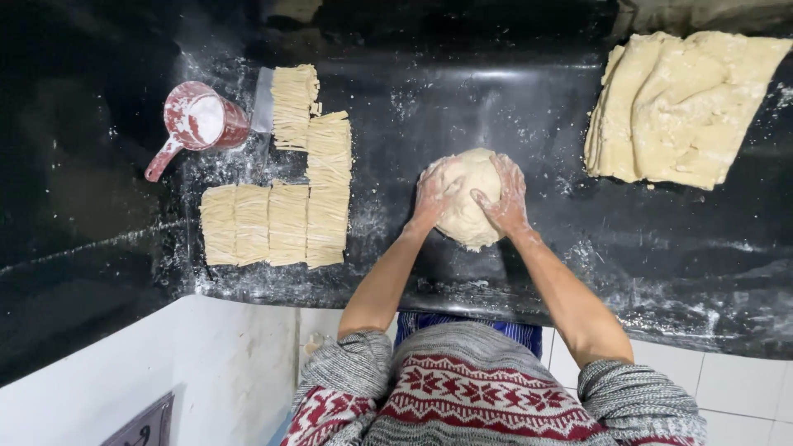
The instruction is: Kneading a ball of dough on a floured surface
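Far left: red scoop (197, 122) of flour, then cut noodle bundles (285, 202) on the black counter (99, 215). Centre: left hand (435, 196) and right hand (504, 195), fingers spread, cup the dough ball (467, 194) from both sides. Far right: folded dough sheet (681, 103).

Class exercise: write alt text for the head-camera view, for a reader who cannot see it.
Seen from above, a person's left hand and right hand press a ball of dough on a floured black counter. Bundles of cut noodles and a red scoop of flour lie to the left; folded dough sheets lie to the right.
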